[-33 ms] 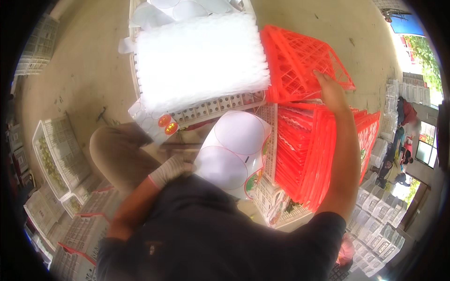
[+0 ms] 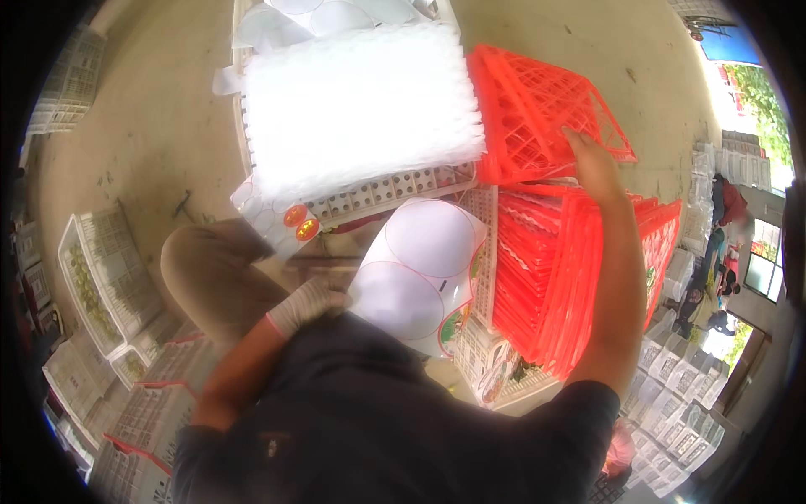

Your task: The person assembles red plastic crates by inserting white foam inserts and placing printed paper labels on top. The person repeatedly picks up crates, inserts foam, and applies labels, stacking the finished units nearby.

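Observation:
My right hand point(image 2: 594, 165) reaches out to the far right, its fingers closed at a red plastic lattice lid point(image 2: 579, 101). That lid lies tilted above a tight row of more red lids point(image 2: 546, 277) standing on edge. My left hand point(image 2: 307, 306), in a pale glove with bare fingertips, is closed at the left edge of a white sheet point(image 2: 416, 239) printed with large circles. The sheet rests in front of my body; its grip is partly hidden. Beyond it, a thick stack of white foam netting point(image 2: 361, 109) sits on a white plastic crate point(image 2: 395, 191).
A clear sheet with red-and-gold oval stickers point(image 2: 300, 223) hangs off the crate's near left corner. White crates holding green fruit point(image 2: 84, 286) stand at left. Stacked pale crates point(image 2: 680, 412) line the right, where other people point(image 2: 729, 210) are near a window.

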Demonstrator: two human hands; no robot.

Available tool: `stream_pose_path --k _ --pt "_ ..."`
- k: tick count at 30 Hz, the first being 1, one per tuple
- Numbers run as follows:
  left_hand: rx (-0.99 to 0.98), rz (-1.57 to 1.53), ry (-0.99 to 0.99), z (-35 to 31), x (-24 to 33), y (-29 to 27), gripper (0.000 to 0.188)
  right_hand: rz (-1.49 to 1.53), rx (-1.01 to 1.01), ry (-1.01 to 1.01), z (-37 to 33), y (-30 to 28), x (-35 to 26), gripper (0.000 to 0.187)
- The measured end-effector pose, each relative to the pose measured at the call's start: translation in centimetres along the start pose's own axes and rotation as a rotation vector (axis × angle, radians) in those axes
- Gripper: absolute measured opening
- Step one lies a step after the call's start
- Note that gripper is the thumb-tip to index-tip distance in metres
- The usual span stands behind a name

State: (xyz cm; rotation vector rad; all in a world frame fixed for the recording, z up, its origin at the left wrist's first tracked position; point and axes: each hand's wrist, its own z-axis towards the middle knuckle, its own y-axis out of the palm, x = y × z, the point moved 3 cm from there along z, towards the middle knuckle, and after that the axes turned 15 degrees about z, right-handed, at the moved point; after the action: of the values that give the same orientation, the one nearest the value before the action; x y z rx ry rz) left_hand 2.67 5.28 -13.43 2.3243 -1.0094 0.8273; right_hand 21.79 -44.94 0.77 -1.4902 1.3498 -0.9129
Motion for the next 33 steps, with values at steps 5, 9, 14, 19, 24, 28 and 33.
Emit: stream_pose_path --k 5,9,14,19,24,28,33 --pt "0.036 -0.031 -0.017 -0.6 1.9 0.1 0.022 0.176 0.138 -0.004 -0.4 -0.5 0.6 0.052" --pt "0.018 -0.005 -0.05 -0.3 0.9 0.1 0.021 0.073 0.276 -0.151 -0.6 -1.5 1.0 0.053" --pt "0.03 -0.033 -0.046 -0.3 0.1 0.2 0.02 0.173 0.123 0.027 -0.8 -1.7 -1.0 0.062" --pt "0.008 -0.11 -0.026 0.0 0.0 0.2 0.017 0.292 0.133 0.078 -0.6 0.1 -0.4 0.06" --pt "0.003 -0.139 -0.023 0.1 0.0 0.4 0.014 0.239 0.201 0.089 -0.7 1.7 -0.9 0.065" --pt "0.013 -0.15 -0.051 -0.4 0.5 0.4 0.015 0.255 0.267 -0.052 -0.6 1.1 -2.4 0.064" --pt "-0.013 -0.049 -0.058 -0.1 0.1 0.5 0.012 0.244 0.391 -0.092 0.6 -1.3 -0.8 0.057"
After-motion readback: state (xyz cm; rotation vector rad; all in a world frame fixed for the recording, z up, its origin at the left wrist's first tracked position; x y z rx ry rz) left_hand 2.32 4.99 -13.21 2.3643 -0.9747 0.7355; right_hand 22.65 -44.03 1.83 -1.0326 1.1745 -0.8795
